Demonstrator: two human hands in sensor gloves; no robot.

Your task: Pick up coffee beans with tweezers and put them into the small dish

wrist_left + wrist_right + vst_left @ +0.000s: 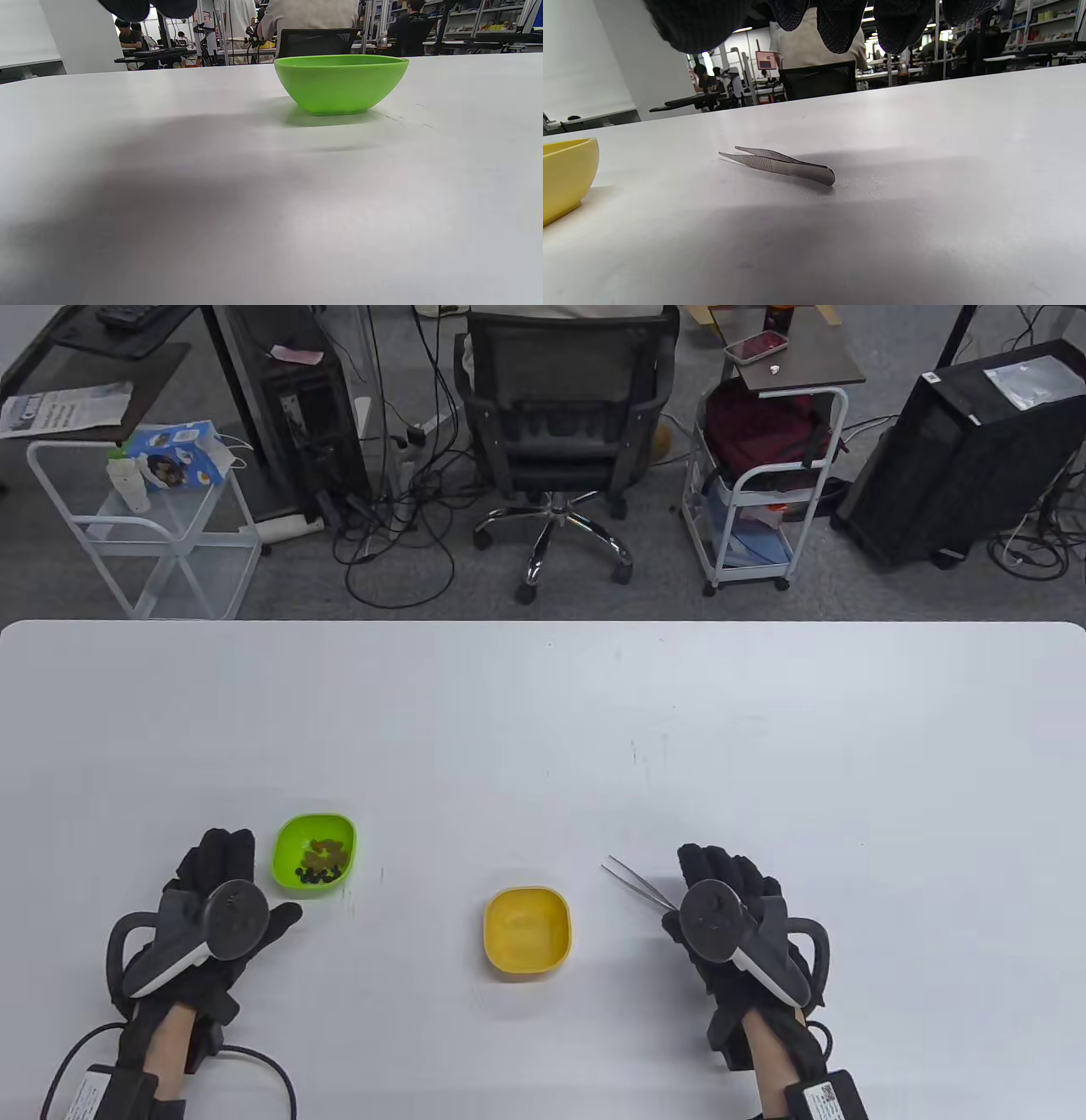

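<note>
A green dish (315, 854) holds several coffee beans (322, 861); it also shows in the left wrist view (340, 83). An empty yellow dish (527, 931) sits at the table's middle front; its rim shows in the right wrist view (566, 173). Metal tweezers (638, 884) lie flat on the table, tips pointing up-left, also in the right wrist view (780, 164). My right hand (731, 903) hovers over the tweezers' rear end, its fingers (840, 23) spread above them, not touching. My left hand (219, 891) rests open just left of the green dish.
The white table (543, 712) stretches far behind the dishes. Beyond its far edge stand an office chair (564, 432), two carts and computer towers on the floor.
</note>
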